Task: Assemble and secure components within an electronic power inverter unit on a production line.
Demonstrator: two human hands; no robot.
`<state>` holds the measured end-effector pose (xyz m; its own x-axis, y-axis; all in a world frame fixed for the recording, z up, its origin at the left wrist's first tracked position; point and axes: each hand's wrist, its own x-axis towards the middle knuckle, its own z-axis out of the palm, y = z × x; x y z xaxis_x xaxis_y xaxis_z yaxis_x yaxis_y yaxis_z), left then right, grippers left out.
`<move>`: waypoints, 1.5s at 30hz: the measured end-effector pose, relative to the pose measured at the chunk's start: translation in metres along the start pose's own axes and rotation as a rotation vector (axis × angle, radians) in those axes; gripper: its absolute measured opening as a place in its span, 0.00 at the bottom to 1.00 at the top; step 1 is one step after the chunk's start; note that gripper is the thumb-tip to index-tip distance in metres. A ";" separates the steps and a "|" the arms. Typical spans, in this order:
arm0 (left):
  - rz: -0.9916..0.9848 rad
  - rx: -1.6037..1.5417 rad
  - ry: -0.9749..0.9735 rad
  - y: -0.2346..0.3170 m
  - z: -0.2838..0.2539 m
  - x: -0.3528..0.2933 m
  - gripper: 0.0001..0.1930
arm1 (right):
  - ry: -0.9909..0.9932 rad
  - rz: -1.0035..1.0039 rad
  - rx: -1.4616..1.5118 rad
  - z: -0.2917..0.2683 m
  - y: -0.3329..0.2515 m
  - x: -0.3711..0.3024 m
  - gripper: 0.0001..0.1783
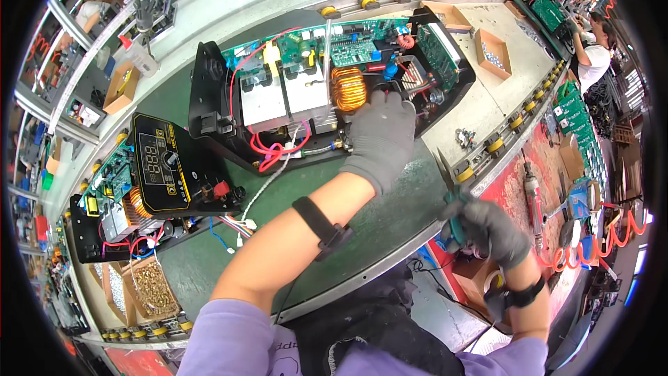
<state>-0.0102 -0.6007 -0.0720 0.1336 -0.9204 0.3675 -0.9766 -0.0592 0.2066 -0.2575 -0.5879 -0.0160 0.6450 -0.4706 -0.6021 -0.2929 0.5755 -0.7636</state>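
Observation:
An opened black device housing [209,90] lies on the green work surface, with a green circuit board [355,45], white heat sinks [264,104] and a copper-wound toroid coil [348,89] inside. Just right of the coil, my left hand [383,136] in a grey glove reaches into the housing. Its fingers are curled in, and what they pinch is hidden. My right hand [490,230], gloved too, is closed round the teal handles of long-nose pliers [454,226]. Their slim jaws point up and away, apart from the housing.
A second device with a black display panel [158,160] stands at left, its cables trailing on the surface. Cardboard boxes of small hardware [154,289] sit near it. A roller rail [494,145] borders the bench. Another person [595,49] works at far right.

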 end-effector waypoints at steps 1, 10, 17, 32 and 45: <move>-0.050 0.000 -0.006 0.001 0.004 0.002 0.08 | 0.014 -0.025 0.001 -0.001 0.012 -0.005 0.22; -0.066 0.082 -0.069 0.008 0.014 0.003 0.11 | 0.243 -0.222 0.181 0.016 0.065 -0.049 0.30; -0.167 -0.052 -0.079 0.015 0.016 0.030 0.09 | 0.272 -0.433 0.047 0.046 0.067 -0.046 0.33; -0.203 -0.103 0.402 -0.103 -0.104 -0.163 0.09 | -0.174 -0.333 -0.242 0.114 0.031 -0.008 0.27; 0.088 0.092 -0.049 -0.097 -0.087 -0.159 0.11 | -0.120 0.018 -0.326 0.158 -0.010 0.069 0.20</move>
<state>0.0782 -0.4151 -0.0720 0.0401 -0.9413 0.3351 -0.9959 -0.0103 0.0902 -0.0988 -0.5204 -0.0130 0.7102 -0.3695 -0.5993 -0.5027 0.3299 -0.7990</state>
